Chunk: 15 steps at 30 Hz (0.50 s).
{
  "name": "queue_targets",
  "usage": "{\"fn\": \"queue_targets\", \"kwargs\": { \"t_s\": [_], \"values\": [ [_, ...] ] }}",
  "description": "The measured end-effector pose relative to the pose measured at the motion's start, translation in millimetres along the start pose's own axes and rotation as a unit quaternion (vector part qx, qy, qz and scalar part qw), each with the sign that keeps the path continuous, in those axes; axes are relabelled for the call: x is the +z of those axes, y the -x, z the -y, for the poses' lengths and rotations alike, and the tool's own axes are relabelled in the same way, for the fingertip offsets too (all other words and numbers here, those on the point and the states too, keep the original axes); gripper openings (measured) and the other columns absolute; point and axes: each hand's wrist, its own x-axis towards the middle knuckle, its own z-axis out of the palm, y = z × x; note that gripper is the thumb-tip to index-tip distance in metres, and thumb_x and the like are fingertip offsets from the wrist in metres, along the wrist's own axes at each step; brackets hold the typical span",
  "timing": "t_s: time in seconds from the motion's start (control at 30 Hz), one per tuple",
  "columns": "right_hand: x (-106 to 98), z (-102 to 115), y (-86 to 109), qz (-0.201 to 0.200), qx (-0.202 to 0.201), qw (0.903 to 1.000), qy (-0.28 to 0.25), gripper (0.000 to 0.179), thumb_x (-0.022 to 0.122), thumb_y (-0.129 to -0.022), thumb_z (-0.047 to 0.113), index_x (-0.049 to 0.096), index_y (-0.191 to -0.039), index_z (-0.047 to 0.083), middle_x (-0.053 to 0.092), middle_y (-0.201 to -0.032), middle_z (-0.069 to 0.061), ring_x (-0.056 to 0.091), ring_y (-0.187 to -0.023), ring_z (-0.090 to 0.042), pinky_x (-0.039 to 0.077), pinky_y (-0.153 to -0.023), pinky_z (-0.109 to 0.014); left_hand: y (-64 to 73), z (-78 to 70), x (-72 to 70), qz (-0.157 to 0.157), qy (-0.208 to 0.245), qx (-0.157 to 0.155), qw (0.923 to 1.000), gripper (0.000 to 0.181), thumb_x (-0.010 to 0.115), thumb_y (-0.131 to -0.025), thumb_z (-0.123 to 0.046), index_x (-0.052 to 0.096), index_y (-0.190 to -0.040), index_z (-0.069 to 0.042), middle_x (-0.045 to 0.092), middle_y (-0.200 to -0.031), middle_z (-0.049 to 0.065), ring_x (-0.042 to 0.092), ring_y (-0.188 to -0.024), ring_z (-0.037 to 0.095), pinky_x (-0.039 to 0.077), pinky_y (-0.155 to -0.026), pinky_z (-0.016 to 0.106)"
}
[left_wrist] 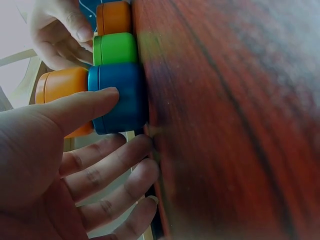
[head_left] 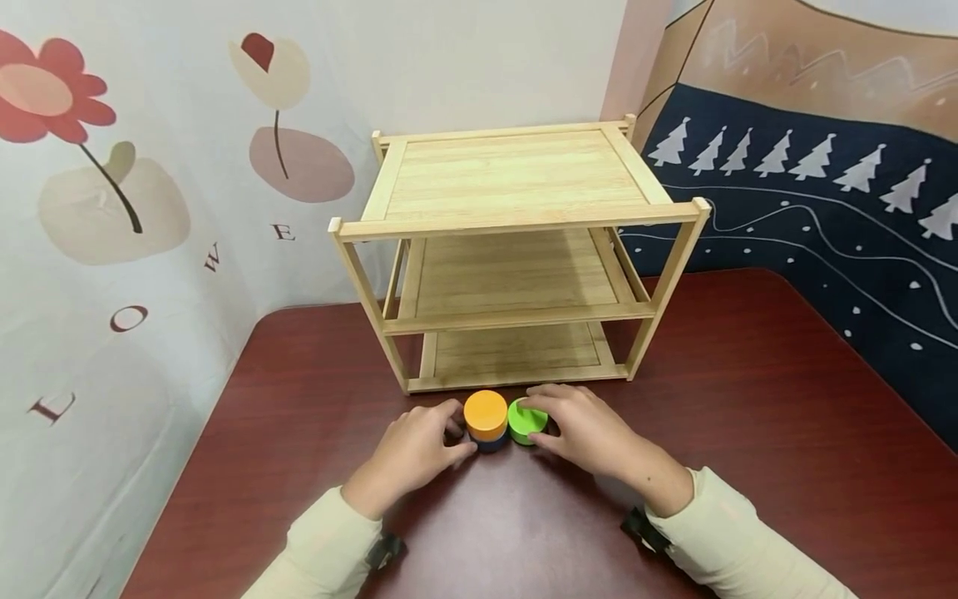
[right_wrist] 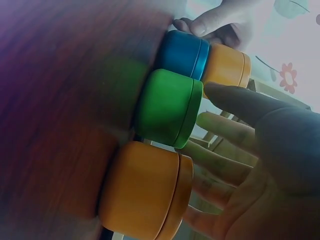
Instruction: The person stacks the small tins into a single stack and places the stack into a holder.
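Small round lidded tins stand on the table. An orange tin (head_left: 486, 413) is stacked on a blue tin (left_wrist: 120, 107), with a green tin (head_left: 527, 423) just to the right. A second orange tin (right_wrist: 140, 190) stands past the green one, hidden behind the right hand in the head view. My left hand (head_left: 422, 445) is at the stack's left side, thumb in front of the blue tin and the other fingers spread behind. My right hand (head_left: 587, 424) hovers at the green tin, thumb and forefinger close about its lid, the other fingers loosely extended.
A three-tier light wooden shelf (head_left: 516, 218) stands on the dark red table (head_left: 299, 466) right behind the tins. A printed cloth (head_left: 187, 166) with flowers hangs at the back left, and a dark one (head_left: 808, 200) with white trees at the right.
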Motion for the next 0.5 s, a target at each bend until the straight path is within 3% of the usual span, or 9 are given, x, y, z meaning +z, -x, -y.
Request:
{"fn": "queue_targets", "kwargs": {
  "t_s": [0.5],
  "values": [
    [1.0,-0.7,1.4,0.028,0.000,0.9996,-0.007,0.033,0.079,-0.087,0.020,0.074,-0.118,0.012,0.065,-0.132,-0.016,0.069,-0.112,-0.028,0.058,-0.085,-0.040,-0.9,2.2,2.3,0.005,0.007,-0.001,1.0000,0.027,0.082,-0.081,-0.035,0.066,-0.097,-0.021,0.075,-0.085,-0.010,0.072,-0.081,0.014,0.054,-0.072,0.045]
  ]
}}
